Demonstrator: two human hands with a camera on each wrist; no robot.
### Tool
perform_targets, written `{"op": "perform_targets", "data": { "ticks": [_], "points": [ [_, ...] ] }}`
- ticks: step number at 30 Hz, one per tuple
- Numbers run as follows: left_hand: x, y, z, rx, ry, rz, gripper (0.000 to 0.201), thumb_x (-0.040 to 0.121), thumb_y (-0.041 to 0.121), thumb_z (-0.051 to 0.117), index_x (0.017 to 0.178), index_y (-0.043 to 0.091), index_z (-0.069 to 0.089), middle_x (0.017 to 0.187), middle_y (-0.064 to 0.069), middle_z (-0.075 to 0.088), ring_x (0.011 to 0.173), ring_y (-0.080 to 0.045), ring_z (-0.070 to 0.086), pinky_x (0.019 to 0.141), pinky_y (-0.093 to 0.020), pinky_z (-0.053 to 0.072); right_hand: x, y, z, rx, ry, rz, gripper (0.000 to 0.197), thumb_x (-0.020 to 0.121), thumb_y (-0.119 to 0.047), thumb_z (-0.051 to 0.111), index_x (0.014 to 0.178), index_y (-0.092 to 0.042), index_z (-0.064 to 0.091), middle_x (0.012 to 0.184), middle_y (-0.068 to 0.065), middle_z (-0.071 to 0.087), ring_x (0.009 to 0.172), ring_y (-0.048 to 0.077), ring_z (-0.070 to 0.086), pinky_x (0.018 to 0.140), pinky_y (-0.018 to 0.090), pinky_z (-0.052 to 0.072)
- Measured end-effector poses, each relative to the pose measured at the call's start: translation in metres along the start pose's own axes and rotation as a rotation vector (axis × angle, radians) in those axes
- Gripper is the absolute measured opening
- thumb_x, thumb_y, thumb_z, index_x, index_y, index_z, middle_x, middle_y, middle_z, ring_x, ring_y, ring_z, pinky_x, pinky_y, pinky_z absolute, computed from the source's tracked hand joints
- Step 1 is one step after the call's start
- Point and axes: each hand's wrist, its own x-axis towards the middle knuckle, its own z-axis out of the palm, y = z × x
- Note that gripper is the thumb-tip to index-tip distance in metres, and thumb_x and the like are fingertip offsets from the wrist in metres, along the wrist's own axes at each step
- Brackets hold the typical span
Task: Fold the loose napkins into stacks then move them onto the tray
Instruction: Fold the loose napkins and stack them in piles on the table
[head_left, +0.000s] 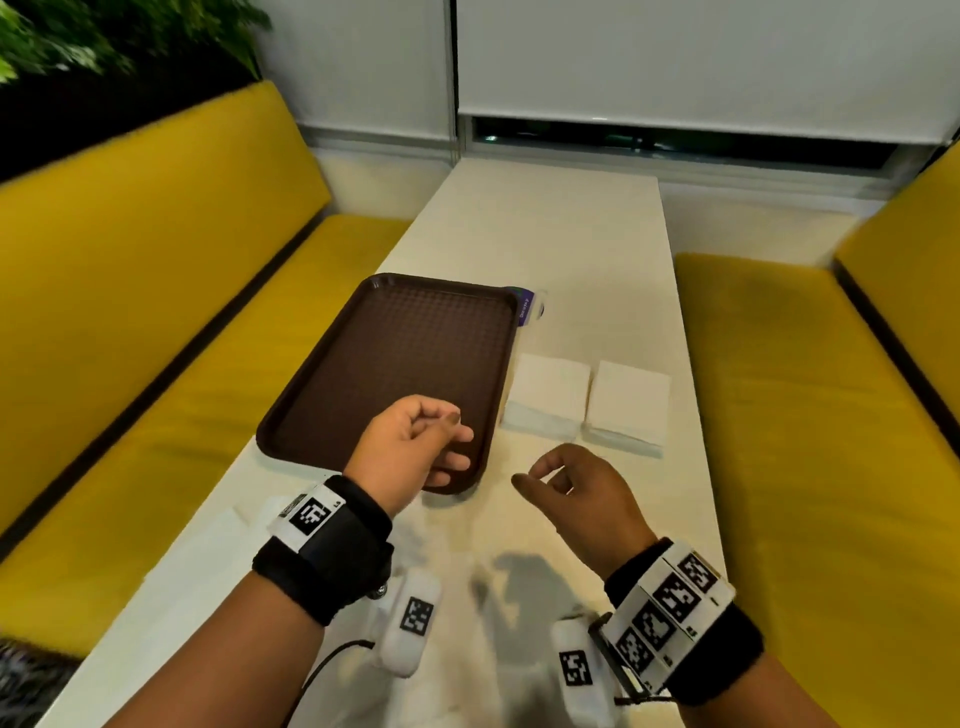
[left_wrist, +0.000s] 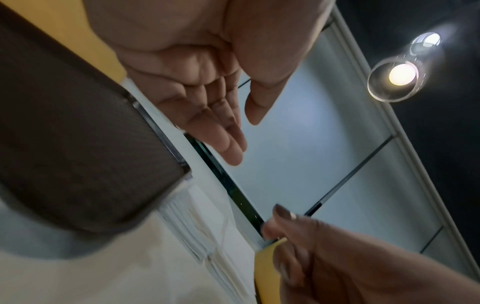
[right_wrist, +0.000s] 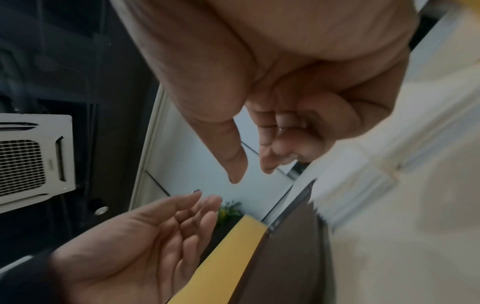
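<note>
A bare brown tray (head_left: 389, 364) lies on the white table (head_left: 545, 234), left of centre. To its right, two neat stacks of white napkins (head_left: 548, 397) (head_left: 631, 405) sit side by side. My left hand (head_left: 447, 441) hovers over the tray's near right corner, fingers relaxed and holding nothing; the left wrist view shows its palm (left_wrist: 197, 67) bare beside the tray (left_wrist: 78, 144). My right hand (head_left: 540, 478) hangs above the table in front of the stacks, fingers loosely curled around nothing. In the right wrist view its thumb and fingers (right_wrist: 267, 131) stand apart.
Yellow bench seats (head_left: 182, 338) (head_left: 805, 415) flank the long table on both sides. A small purple-and-white packet (head_left: 527, 306) sits just behind the tray's far right corner. A faint flat white sheet (head_left: 223, 525) lies by my left wrist near the table's left edge.
</note>
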Motion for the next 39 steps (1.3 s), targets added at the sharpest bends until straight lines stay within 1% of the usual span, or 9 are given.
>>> {"op": "perform_targets", "data": {
  "ticks": [2,8,15,21,25,28,33,36,39],
  "points": [
    [-0.011,-0.005,-0.027,0.023,0.035,0.002,0.011,0.097,0.019,0.056,0.104,0.011,0.06,0.091,-0.004,0.074,0.066,-0.014,0.067,0.054,-0.025,0.052,-0.013,0.002,0.021,-0.035,-0.058,-0.006,0.02,0.082,-0.038,0.074,0.082,-0.023,0.06,0.065,-0.001,0.057,0.059,0.014,0.053,0.063,0.036,0.05],
    [-0.04,-0.038,-0.116,0.183,0.151,-0.027,0.01,0.097,0.024,0.057,0.099,0.016,0.062,0.091,0.001,0.074,0.077,-0.018,0.072,0.061,-0.028,0.052,-0.039,0.004,0.071,-0.165,-0.151,-0.006,0.017,0.084,-0.039,0.072,0.082,-0.025,0.062,0.068,-0.004,0.062,0.059,0.01,0.057,0.061,0.027,0.047],
    [-0.065,-0.079,-0.187,0.409,0.098,-0.024,0.004,0.093,0.022,0.062,0.09,0.021,0.065,0.089,0.007,0.07,0.079,-0.011,0.067,0.066,-0.025,0.05,-0.063,-0.007,0.121,-0.322,-0.158,0.051,0.018,0.085,-0.036,0.072,0.096,-0.027,0.061,0.087,-0.009,0.064,0.074,0.006,0.059,0.061,0.021,0.041],
    [-0.077,-0.108,-0.19,0.61,-0.201,0.027,0.009,0.086,0.029,0.071,0.086,0.031,0.063,0.096,0.012,0.065,0.085,-0.008,0.062,0.076,-0.018,0.047,-0.082,-0.026,0.162,-0.385,-0.199,0.041,0.021,0.085,-0.029,0.074,0.101,-0.034,0.062,0.099,-0.009,0.059,0.075,0.004,0.057,0.063,0.017,0.04],
    [-0.076,-0.118,-0.186,0.786,-0.341,0.079,0.025,0.083,0.034,0.073,0.104,0.025,0.063,0.107,0.007,0.059,0.092,-0.007,0.058,0.081,-0.017,0.045,-0.085,-0.036,0.189,-0.674,-0.21,-0.121,0.045,0.084,-0.025,0.073,0.125,-0.036,0.059,0.131,-0.009,0.052,0.113,0.016,0.051,0.096,0.027,0.042],
    [-0.077,-0.122,-0.183,0.935,-0.395,0.137,0.046,0.081,0.04,0.074,0.119,0.022,0.057,0.115,0.003,0.053,0.105,-0.013,0.055,0.092,-0.025,0.046,-0.081,-0.043,0.203,-0.853,-0.257,-0.141,0.058,0.086,-0.025,0.069,0.138,-0.036,0.047,0.143,-0.012,0.045,0.122,0.023,0.044,0.1,0.034,0.041],
    [-0.08,-0.125,-0.178,1.007,-0.365,0.107,0.056,0.081,0.043,0.073,0.127,0.024,0.047,0.124,0.002,0.048,0.11,-0.019,0.056,0.095,-0.037,0.049,-0.078,-0.048,0.21,-0.975,-0.246,-0.096,0.056,0.085,-0.029,0.065,0.137,-0.035,0.045,0.131,-0.006,0.052,0.117,0.025,0.044,0.091,0.037,0.044],
    [-0.081,-0.123,-0.18,1.02,-0.346,0.109,0.045,0.083,0.043,0.07,0.118,0.026,0.048,0.117,0.003,0.051,0.105,-0.019,0.059,0.091,-0.039,0.05,-0.077,-0.05,0.209,-0.995,-0.24,-0.081,0.043,0.085,-0.033,0.066,0.126,-0.035,0.052,0.123,-0.005,0.054,0.113,0.023,0.044,0.089,0.035,0.041],
    [-0.081,-0.12,-0.182,1.019,-0.332,0.158,0.025,0.089,0.038,0.063,0.106,0.024,0.051,0.106,0.003,0.052,0.094,-0.018,0.056,0.081,-0.03,0.047,-0.079,-0.053,0.207,-1.008,-0.231,-0.089,0.029,0.085,-0.035,0.067,0.113,-0.034,0.058,0.117,-0.004,0.052,0.11,0.023,0.042,0.086,0.034,0.038]
  ]
}}
